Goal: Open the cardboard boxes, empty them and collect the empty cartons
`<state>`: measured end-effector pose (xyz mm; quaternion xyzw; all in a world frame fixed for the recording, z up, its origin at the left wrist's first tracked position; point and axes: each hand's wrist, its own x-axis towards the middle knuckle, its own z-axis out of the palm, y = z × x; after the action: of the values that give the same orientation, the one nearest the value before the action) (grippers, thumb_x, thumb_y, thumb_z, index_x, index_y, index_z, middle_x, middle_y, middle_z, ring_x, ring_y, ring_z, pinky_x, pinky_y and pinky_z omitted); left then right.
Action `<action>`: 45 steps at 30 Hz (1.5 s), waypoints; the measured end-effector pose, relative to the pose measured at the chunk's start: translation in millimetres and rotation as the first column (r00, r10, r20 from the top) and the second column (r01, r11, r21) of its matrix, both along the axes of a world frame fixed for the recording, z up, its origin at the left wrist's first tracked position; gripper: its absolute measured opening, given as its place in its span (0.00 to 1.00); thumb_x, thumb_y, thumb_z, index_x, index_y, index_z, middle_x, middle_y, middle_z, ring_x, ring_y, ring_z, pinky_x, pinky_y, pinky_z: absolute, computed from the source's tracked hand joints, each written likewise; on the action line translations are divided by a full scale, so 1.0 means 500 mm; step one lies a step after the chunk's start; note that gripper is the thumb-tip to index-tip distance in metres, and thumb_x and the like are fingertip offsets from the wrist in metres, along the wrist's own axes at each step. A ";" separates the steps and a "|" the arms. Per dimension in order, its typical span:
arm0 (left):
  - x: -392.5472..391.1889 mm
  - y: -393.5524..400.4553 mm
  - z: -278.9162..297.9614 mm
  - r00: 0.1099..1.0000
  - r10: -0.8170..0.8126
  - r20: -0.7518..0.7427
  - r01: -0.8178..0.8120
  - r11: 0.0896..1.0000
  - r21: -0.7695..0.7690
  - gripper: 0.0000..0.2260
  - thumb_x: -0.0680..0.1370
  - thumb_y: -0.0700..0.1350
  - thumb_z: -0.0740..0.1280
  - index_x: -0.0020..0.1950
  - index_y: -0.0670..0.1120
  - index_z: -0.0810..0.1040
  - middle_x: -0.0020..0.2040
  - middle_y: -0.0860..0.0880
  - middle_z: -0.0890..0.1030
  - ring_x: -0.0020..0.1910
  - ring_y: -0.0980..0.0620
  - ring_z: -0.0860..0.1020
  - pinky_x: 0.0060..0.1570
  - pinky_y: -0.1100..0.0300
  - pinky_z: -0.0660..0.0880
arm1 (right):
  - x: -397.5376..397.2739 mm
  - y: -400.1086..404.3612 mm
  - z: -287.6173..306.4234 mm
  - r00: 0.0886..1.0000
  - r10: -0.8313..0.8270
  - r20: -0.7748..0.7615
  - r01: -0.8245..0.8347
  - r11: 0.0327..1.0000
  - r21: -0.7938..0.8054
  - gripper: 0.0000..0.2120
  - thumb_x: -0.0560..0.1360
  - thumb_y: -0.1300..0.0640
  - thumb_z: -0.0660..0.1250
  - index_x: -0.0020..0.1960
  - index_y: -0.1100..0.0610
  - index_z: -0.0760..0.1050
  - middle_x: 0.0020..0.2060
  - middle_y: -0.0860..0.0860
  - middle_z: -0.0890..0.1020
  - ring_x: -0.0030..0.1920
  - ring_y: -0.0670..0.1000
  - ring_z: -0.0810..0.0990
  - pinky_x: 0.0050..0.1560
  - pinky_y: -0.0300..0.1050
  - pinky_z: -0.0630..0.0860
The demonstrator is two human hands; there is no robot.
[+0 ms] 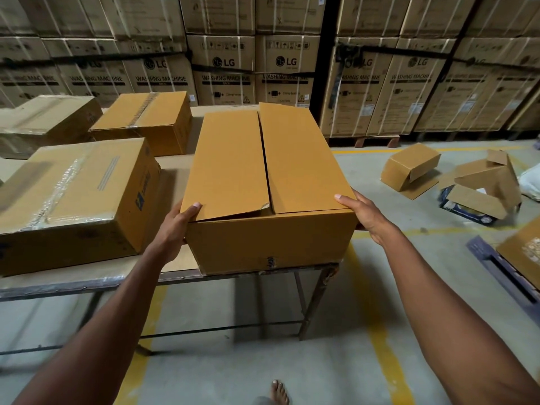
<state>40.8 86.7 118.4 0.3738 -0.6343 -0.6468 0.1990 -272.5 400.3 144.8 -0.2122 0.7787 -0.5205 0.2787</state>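
A long brown cardboard box [268,176] stands at the right end of the table [87,285], its two top flaps untaped and slightly lifted along the middle seam. My left hand [175,226] grips its near left corner with the thumb on the left flap. My right hand [365,214] grips the near right corner, thumb on the right flap. Three taped boxes lie further left on the table: a large one [76,197], one behind it [146,121] and one at the far left [43,121].
Opened empty cartons [409,171] [485,185] lie on the concrete floor to the right. A blue pallet [502,270] with a box sits at the right edge. Stacked washing-machine cartons [380,83] form a wall behind. My bare foot [279,393] stands below the table edge.
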 end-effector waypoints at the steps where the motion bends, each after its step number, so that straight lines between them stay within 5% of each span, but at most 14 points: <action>1: 0.000 0.000 0.000 1.000 0.000 0.000 0.000 1.000 0.003 0.25 0.81 0.60 0.64 0.78 0.57 0.66 0.65 0.47 0.77 0.61 0.44 0.77 0.55 0.41 0.77 | 0.001 0.000 0.000 1.000 -0.001 0.003 0.001 1.000 -0.002 0.29 0.73 0.34 0.72 0.72 0.39 0.74 0.63 0.45 0.83 0.64 0.52 0.80 0.71 0.61 0.73; 8: 0.000 0.000 0.003 1.000 -0.007 0.004 0.007 1.000 -0.001 0.25 0.82 0.60 0.63 0.77 0.57 0.66 0.64 0.47 0.78 0.61 0.43 0.78 0.59 0.38 0.76 | 0.001 -0.003 -0.004 1.000 -0.028 0.006 0.028 1.000 0.008 0.36 0.69 0.30 0.72 0.74 0.38 0.72 0.67 0.45 0.81 0.68 0.53 0.78 0.73 0.62 0.71; 16: 0.001 0.012 0.012 1.000 0.014 -0.007 -0.014 1.000 0.005 0.24 0.82 0.60 0.64 0.76 0.56 0.67 0.63 0.46 0.78 0.61 0.42 0.78 0.50 0.46 0.77 | 0.013 -0.002 0.004 0.999 -0.047 -0.008 0.047 0.999 0.014 0.27 0.74 0.34 0.71 0.70 0.40 0.73 0.65 0.47 0.81 0.66 0.54 0.79 0.71 0.61 0.73; 19: 0.004 0.018 0.015 0.995 0.101 0.003 -0.099 0.982 -0.159 0.29 0.78 0.62 0.67 0.77 0.52 0.68 0.66 0.46 0.78 0.64 0.43 0.78 0.54 0.47 0.79 | 0.024 -0.006 0.007 0.989 -0.077 -0.127 0.081 0.996 0.028 0.30 0.78 0.37 0.69 0.77 0.44 0.69 0.72 0.50 0.77 0.70 0.55 0.76 0.71 0.59 0.73; 24: -0.028 0.049 0.068 0.997 0.078 0.023 -0.047 0.785 -0.618 0.27 0.80 0.53 0.70 0.77 0.52 0.68 0.78 0.44 0.65 0.74 0.44 0.68 0.71 0.39 0.69 | 0.066 -0.042 0.032 0.800 -0.110 -0.590 0.199 0.976 0.087 0.30 0.80 0.44 0.69 0.80 0.46 0.65 0.75 0.51 0.72 0.72 0.56 0.73 0.69 0.58 0.73; 29: -0.087 0.101 0.087 0.960 0.033 0.277 0.208 0.580 -0.788 0.23 0.80 0.62 0.65 0.73 0.57 0.73 0.78 0.49 0.67 0.76 0.46 0.65 0.73 0.29 0.52 | 0.144 -0.110 0.056 0.669 0.218 -0.711 0.063 0.936 0.346 0.30 0.78 0.32 0.64 0.77 0.41 0.69 0.77 0.45 0.69 0.79 0.53 0.61 0.76 0.61 0.53; 35: -0.127 0.153 0.096 0.954 -0.048 0.297 0.274 0.545 -0.792 0.19 0.83 0.59 0.60 0.73 0.56 0.74 0.75 0.50 0.71 0.75 0.49 0.67 0.74 0.32 0.54 | 0.212 -0.182 0.067 0.583 0.412 -0.700 -0.026 0.871 0.491 0.37 0.76 0.31 0.66 0.81 0.41 0.61 0.81 0.48 0.60 0.81 0.55 0.54 0.77 0.62 0.54; 41: -0.152 0.153 0.122 0.945 -0.033 0.326 0.290 0.551 -0.782 0.28 0.79 0.68 0.51 0.65 0.54 0.80 0.66 0.53 0.79 0.66 0.50 0.74 0.69 0.36 0.62 | 0.186 -0.177 0.084 0.516 0.420 -0.746 -0.029 0.879 0.475 0.34 0.77 0.34 0.66 0.80 0.42 0.63 0.78 0.48 0.65 0.75 0.55 0.65 0.72 0.57 0.63; 45: -0.222 0.150 0.178 0.960 -0.106 0.258 0.265 0.634 -0.727 0.28 0.80 0.67 0.55 0.71 0.51 0.77 0.69 0.49 0.79 0.66 0.46 0.77 0.66 0.44 0.71 | 0.157 -0.159 0.089 0.395 0.417 -0.819 -0.051 0.900 0.433 0.30 0.76 0.42 0.70 0.76 0.45 0.69 0.72 0.45 0.73 0.68 0.53 0.72 0.67 0.53 0.68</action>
<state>-70.1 161.7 207.3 0.2495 -0.8963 -0.3027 0.2067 -194.2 321.0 189.5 -0.5133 0.8436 -0.1389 -0.0746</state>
